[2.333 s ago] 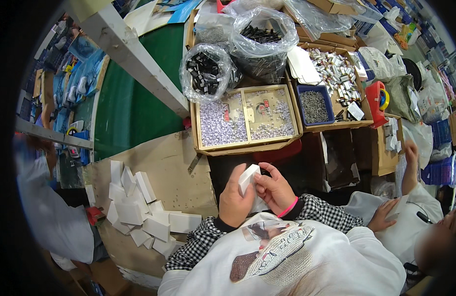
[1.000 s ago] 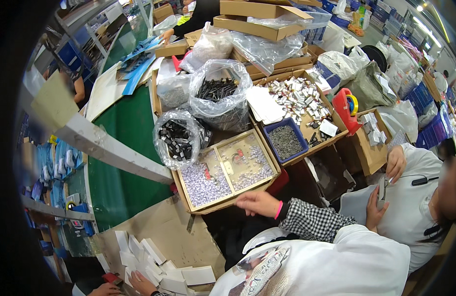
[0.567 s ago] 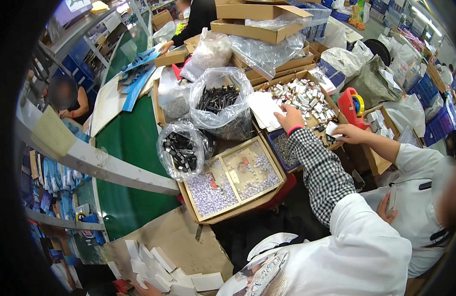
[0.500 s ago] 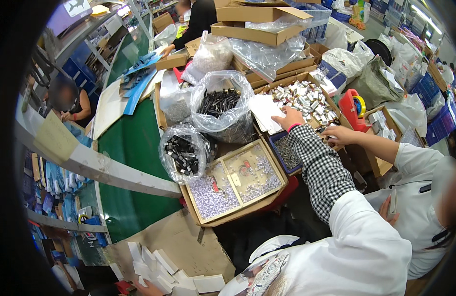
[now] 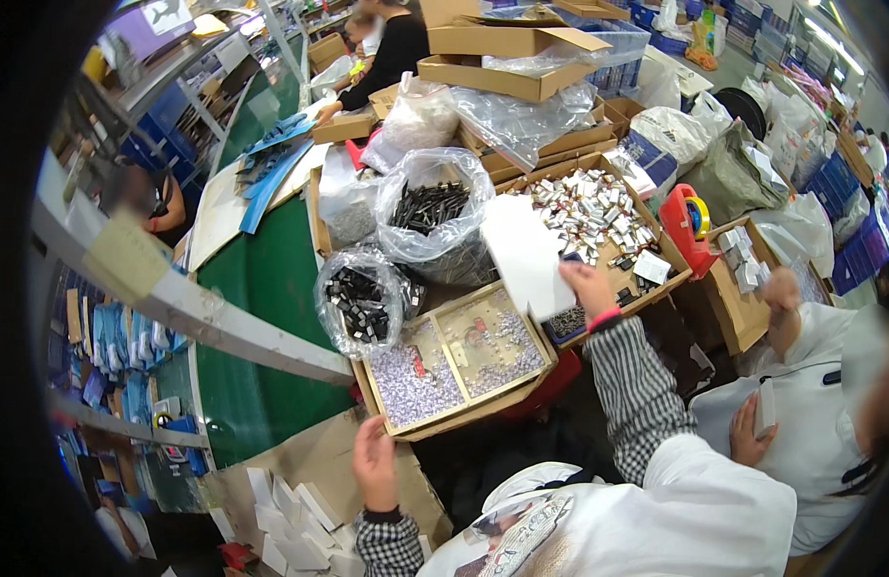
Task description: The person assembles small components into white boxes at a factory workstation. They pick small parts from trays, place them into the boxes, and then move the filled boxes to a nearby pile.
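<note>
My right hand (image 5: pixel 590 290) grips the near end of a long, flat white box (image 5: pixel 529 252), which looks opened out. It is over the edge of a small blue bin (image 5: pixel 565 325) of tiny metal parts and hides much of that bin. My left hand (image 5: pixel 375 467) is raised at the near corner of a divided wooden tray (image 5: pixel 448 358), its fingers apart and nothing seen in them. Small pale pieces and a few red ones lie in the tray. Several white boxes (image 5: pixel 300 539) are heaped on cardboard below my left hand.
Beyond the tray are bags of black parts (image 5: pixel 430 207) and a carton of small silver-white parts (image 5: pixel 598 216). A red tape dispenser (image 5: pixel 689 231) stands to the right. A co-worker's hand (image 5: pixel 750 433) there holds a white box. A green belt (image 5: pixel 262 337) runs left, behind a metal post (image 5: pixel 242 332).
My right hand has drawn back from the silver parts carton, bringing the white box nearer. My left hand has risen from the box heap. The co-worker's hand has left the carton.
</note>
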`<act>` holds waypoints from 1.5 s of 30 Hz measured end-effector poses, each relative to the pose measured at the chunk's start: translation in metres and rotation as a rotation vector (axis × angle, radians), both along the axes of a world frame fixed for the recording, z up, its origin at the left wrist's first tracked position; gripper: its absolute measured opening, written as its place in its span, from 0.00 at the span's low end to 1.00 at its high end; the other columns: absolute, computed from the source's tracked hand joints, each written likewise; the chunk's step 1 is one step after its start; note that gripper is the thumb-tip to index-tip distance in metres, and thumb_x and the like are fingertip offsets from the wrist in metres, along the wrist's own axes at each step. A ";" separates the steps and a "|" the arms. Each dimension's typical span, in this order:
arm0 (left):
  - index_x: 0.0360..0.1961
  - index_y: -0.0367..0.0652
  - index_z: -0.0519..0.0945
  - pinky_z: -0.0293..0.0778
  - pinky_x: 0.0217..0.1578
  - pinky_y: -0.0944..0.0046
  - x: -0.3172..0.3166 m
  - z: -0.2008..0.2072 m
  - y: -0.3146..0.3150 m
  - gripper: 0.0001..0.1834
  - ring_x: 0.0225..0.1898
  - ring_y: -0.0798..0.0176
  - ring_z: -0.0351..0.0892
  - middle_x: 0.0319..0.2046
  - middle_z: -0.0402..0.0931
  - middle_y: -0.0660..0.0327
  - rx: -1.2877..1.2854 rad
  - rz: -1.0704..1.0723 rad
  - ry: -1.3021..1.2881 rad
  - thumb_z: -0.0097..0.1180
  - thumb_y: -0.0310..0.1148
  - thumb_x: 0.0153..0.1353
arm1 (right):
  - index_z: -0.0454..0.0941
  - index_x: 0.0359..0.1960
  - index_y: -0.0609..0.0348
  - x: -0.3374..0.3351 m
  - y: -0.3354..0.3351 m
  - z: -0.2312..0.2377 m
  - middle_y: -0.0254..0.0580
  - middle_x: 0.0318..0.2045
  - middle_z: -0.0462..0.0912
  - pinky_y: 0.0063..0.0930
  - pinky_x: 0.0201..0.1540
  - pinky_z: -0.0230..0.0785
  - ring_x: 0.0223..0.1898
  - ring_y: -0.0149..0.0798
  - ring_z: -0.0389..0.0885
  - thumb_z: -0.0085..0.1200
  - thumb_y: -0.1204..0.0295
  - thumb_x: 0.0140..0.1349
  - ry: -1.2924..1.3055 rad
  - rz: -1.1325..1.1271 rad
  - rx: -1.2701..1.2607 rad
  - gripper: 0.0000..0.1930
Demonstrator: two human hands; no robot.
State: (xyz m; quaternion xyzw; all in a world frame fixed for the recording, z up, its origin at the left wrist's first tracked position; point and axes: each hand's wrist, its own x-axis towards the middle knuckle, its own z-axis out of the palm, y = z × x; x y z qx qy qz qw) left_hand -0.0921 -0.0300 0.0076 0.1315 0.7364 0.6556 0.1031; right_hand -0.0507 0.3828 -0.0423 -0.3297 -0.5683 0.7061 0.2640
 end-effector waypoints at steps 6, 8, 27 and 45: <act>0.64 0.34 0.50 0.48 0.63 0.59 0.015 0.005 0.061 0.37 0.63 0.56 0.55 0.60 0.59 0.50 0.534 -0.444 -0.427 0.54 0.38 0.60 | 0.76 0.41 0.68 0.058 -0.119 0.035 0.37 0.33 0.80 0.19 0.39 0.69 0.34 0.27 0.77 0.54 0.69 0.59 -0.007 0.448 -0.446 0.13; 0.64 0.35 0.51 0.50 0.63 0.57 0.023 0.009 0.066 0.47 0.63 0.55 0.56 0.61 0.57 0.52 0.605 -0.567 -0.516 0.60 0.51 0.52 | 0.76 0.42 0.67 0.074 -0.146 0.047 0.36 0.34 0.79 0.18 0.39 0.69 0.34 0.27 0.76 0.54 0.68 0.59 -0.064 0.561 -0.514 0.14; 0.63 0.40 0.53 0.55 0.58 0.62 0.062 0.007 0.038 0.56 0.57 0.66 0.59 0.55 0.59 0.62 0.342 -1.091 -0.645 0.72 0.50 0.36 | 0.74 0.32 0.53 0.093 -0.177 0.143 0.36 0.32 0.75 0.23 0.27 0.72 0.24 0.35 0.77 0.64 0.62 0.47 0.216 0.964 0.988 0.14; 0.57 0.33 0.58 0.61 0.56 0.47 0.062 0.018 0.053 0.48 0.55 0.47 0.64 0.52 0.62 0.41 0.699 -1.383 -0.752 0.71 0.39 0.38 | 0.77 0.45 0.62 0.088 -0.148 0.119 0.42 0.41 0.78 0.29 0.47 0.65 0.43 0.36 0.73 0.62 0.74 0.51 0.415 1.343 0.274 0.18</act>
